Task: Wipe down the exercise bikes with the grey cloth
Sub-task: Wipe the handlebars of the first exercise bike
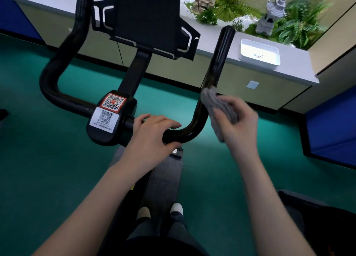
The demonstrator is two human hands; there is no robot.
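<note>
We have the grey cloth (218,111) bunched in our right hand (238,121), fingers curled round it, and it's pressed against the lower stretch of the right prong of the black handlebar (217,63) on the exercise bike (134,76). Our left hand (152,132) wraps over the crossbar at the bend, thumb underneath, just right of the hub (130,106) with its two QR stickers (113,101). Beyond, a white tray (260,60) sits on the grey tabletop (292,72), with green floor (57,169) below.

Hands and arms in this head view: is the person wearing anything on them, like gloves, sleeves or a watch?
Nothing that shows. The left hand and right hand have no gloves, rings, watch or band. The left forearm and right forearm are uncovered down to the picture's lower edge; no sleeve is in view.
</note>
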